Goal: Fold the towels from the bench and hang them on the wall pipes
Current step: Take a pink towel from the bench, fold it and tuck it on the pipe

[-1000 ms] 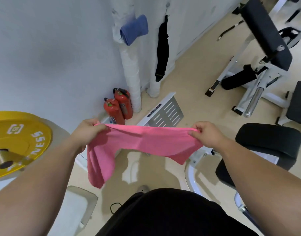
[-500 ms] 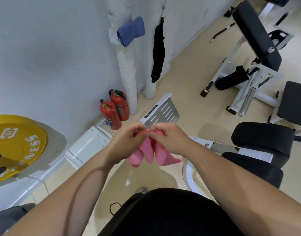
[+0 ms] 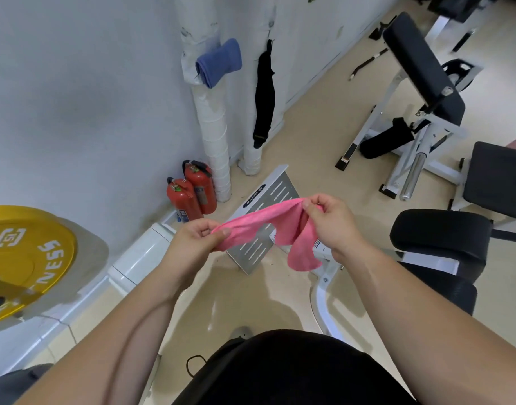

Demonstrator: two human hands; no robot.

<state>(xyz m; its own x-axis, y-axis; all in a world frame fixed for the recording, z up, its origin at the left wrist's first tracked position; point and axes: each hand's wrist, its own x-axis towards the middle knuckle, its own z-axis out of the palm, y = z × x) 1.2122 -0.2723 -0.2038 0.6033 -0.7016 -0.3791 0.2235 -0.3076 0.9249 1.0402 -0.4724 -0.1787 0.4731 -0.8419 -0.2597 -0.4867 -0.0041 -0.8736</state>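
Both ends of the pink towel hide inside the pinching left hand and right hand, apart.

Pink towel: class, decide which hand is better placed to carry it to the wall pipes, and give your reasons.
Probably the left hand: it pinches the pink towel on the wall side, nearer the pipes; the right hand grips farther out.
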